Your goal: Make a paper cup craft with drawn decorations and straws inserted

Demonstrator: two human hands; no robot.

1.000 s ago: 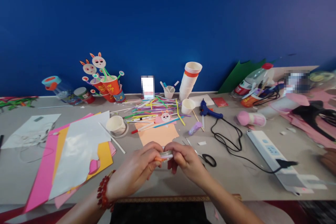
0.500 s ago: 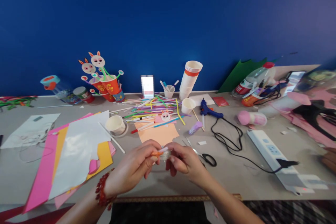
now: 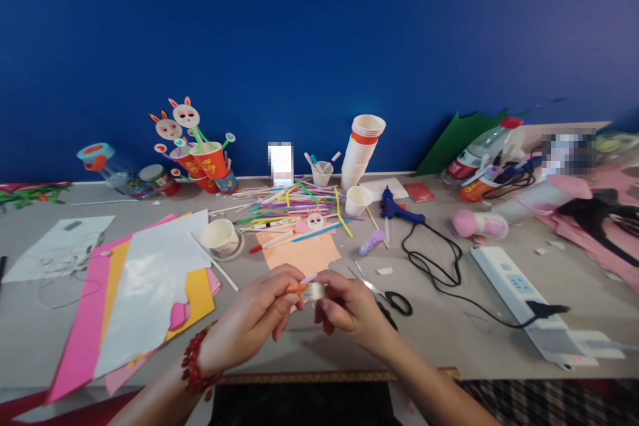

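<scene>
Near the table's front edge, my left hand [image 3: 262,306] pinches a small orange piece [image 3: 297,287] with a pale, narrow end. Facing it, my right hand [image 3: 352,306] has its fingers closed on a small, whitish, translucent roll [image 3: 314,291] that looks like clear tape. The two pieces are close together; whether they touch I cannot tell. Beyond my fingers lies a peach paper sheet [image 3: 299,254]. Black-handled scissors [image 3: 398,303] rest just right of my right hand, partly hidden by it.
Colored sticks and a rabbit-face cutout [image 3: 315,219] lie behind the peach sheet. Paper sheets [image 3: 150,279] and a paper cup [image 3: 219,237] are at left. A blue glue gun [image 3: 399,208], its black cord, and a power strip [image 3: 514,293] occupy the right. Stacked cups [image 3: 360,153] stand behind.
My hands stay nearly in place, with slight finger shifts. The translucent roll has turned a little between them, and the pale tip beside the orange piece has tilted.
</scene>
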